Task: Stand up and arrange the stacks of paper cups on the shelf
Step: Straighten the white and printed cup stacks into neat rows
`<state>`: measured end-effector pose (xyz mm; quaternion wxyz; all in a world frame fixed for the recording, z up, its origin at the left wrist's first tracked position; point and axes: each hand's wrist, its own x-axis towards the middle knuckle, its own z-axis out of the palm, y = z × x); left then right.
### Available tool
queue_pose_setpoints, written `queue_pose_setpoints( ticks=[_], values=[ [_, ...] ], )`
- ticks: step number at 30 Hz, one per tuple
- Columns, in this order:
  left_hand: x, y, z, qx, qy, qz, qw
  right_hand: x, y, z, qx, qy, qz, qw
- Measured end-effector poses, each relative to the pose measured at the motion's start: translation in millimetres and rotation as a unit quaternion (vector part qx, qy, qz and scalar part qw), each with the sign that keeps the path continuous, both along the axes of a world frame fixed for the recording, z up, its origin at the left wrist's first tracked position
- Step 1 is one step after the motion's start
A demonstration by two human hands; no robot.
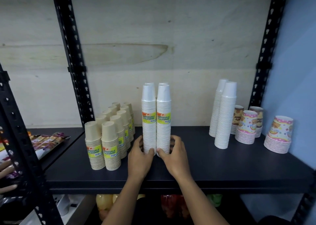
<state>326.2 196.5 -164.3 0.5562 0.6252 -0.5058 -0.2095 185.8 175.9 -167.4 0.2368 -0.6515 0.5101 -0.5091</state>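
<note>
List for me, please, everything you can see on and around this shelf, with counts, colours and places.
Shelf: one, black, across the middle.
Tan cup stacks: about ten, beige with yellow labels, two rows at left.
Labelled white cup stacks: four, white with yellow labels, centre, two in front and two behind.
Plain white cup stacks: two, white, right of centre.
Patterned cup stacks: about four, pink and brown cartoon prints, far right.
Snack packets: several, mixed colours, neighbouring shelf at left.
Bottles: several, yellow and red, below the shelf.
Left hand: at the left front white stack's base.
Right hand: at the right front stack's base.
</note>
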Motion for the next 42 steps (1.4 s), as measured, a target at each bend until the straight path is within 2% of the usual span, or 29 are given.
queue_pose_setpoints(
  ticks=[4,7,10,13,18,23,29,36,42],
  values=[
    [-4,10,2,-0.01,0.003,0.055,0.998,-6,3,1,-0.019,-0.032,-0.006,0.999],
    [-17,27,6,-0.052,-0.007,0.09,0.995,-18,7,6,-0.013,-0.071,-0.01,0.997],
    [-38,42,4,-0.058,-0.046,0.042,0.996,-39,15,12,-0.006,-0.092,-0.005,0.996],
    [-66,49,4,-0.042,-0.048,-0.056,0.996,-71,24,12,0.008,-0.121,-0.019,0.992],
    [-112,37,16,-0.02,-0.087,-0.179,0.98,-131,36,10,0.014,-0.13,-0.07,0.989],
    [-136,3,25,-0.016,-0.119,-0.192,0.974,-182,30,13,0.021,-0.13,-0.126,0.983],
    [-148,-57,31,0.012,-0.151,-0.198,0.969,-210,10,20,0.036,-0.124,-0.136,0.982],
    [-174,-128,46,0.072,-0.084,-0.219,0.969,-222,-27,26,0.081,-0.084,-0.104,0.988],
    [-190,-176,50,0.086,-0.046,-0.278,0.956,-221,-57,23,0.088,-0.071,-0.073,0.991]
  ],
)
